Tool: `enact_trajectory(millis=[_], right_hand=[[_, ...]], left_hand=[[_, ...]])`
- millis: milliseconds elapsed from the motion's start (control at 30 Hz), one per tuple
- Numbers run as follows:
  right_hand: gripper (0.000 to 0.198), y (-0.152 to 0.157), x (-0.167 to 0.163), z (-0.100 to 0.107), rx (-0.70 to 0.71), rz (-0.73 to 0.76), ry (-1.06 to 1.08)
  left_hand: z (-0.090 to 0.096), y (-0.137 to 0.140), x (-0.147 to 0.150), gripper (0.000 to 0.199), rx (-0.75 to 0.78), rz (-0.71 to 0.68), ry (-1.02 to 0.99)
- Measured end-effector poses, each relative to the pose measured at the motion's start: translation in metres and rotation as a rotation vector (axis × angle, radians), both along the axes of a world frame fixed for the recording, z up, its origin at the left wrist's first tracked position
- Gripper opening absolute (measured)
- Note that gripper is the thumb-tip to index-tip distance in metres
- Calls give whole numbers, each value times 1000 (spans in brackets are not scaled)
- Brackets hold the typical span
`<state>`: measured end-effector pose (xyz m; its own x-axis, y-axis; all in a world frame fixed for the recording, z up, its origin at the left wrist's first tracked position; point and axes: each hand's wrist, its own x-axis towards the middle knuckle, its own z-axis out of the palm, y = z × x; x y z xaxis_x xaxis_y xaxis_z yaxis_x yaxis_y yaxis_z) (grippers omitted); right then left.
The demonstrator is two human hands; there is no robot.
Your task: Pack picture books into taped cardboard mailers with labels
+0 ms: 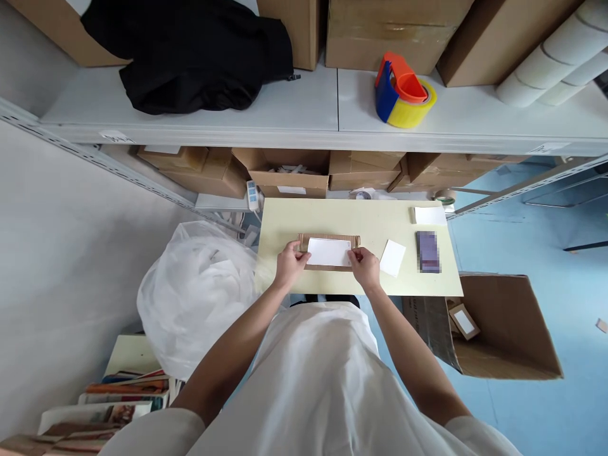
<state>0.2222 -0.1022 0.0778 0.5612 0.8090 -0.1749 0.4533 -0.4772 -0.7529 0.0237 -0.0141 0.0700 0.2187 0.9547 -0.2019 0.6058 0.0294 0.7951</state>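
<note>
Clock: the directions are being read from the white slip, with 12 o'clock pointing toward the shelf.
White slip: it is lying lengthwise over a brown cardboard piece on the bench, straight ahead of the person, probably so both hands are reaching it equally.
Left hand: at 9 o'clock, its thumb and index fingers are nearly meeting, pinching the slip's near left corner.
Right hand: at 3 o'clock, its fingers are closing narrowly on the opposite end; the two-ended hold is likely keeping the slip straight and level with the cardboard.
Loose sheet: it is resting askew at 3 o'clock, just beside the right hand, seemingly within easy reach.
Paper stack: it is sitting at 2 o'clock near the bench's far corner, perhaps leaving the middle for working.
Purple thing: it is lying at 3 o'clock, too blurred for naming.
Open carton: at 4 o'clock, it is holding a small box, its mouth probably facing up for dropping things in.
Tape dispenser: it is standing at 1 o'clock on the shelf.
</note>
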Motion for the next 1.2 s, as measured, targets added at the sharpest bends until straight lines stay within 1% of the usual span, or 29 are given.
enact_trajectory(millis=[200, 333, 500, 667, 733, 767, 833, 867, 900, 933, 967, 1000, 1033, 1100, 1133, 1200], right_hand=[[27, 7, 0, -7, -83, 29, -148], [24, 12, -2, -10, -117, 41, -231], [23, 14, -8, -9, -219, 89, -331], [26, 11, -7, -11, -300, 103, -376], [38, 5, 0, -14, -280, 69, -378], [43, 1, 4, -16, -243, 55, -380], [45, -7, 10, -19, -112, 50, -411], [44, -9, 11, -19, -28, 57, -440], [43, -11, 10, -19, 55, 75, -472], [44, -11, 6, -18, 126, 113, -500], [46, -9, 1, -17, 175, 177, -519], [50, -6, -6, -16, 195, 263, -528], [55, -2, -13, -16, 185, 363, -530], [65, 6, -26, -18, 96, 527, -527], [69, 8, -31, -20, 36, 567, -534], [70, 9, -32, -25, -75, 565, -567]], left_hand=[[-1, 4, 3, 38, 28, -40, 85], [-2, 7, 6, 39, 27, -77, 172], [5, 9, 13, 44, 43, -136, 331], [8, 17, 8, 55, 63, -156, 573], [6, 19, 1, 54, 59, -156, 569], [6, 19, -2, 50, 77, -167, 540], [7, 16, -5, 34, 181, -235, 466], [7, 13, -4, 28, 256, -306, 425], [8, 10, -1, 24, 331, -400, 381], [9, 7, 3, 25, 397, -506, 343], [9, 5, 9, 29, 447, -609, 316], [8, 3, 15, 34, 480, -698, 304], [6, 3, 21, 41, 495, -762, 311], [-2, 6, 29, 52, 485, -803, 370], [-6, 8, 31, 55, 472, -793, 404], [-15, 14, 31, 60, 450, -744, 454]])
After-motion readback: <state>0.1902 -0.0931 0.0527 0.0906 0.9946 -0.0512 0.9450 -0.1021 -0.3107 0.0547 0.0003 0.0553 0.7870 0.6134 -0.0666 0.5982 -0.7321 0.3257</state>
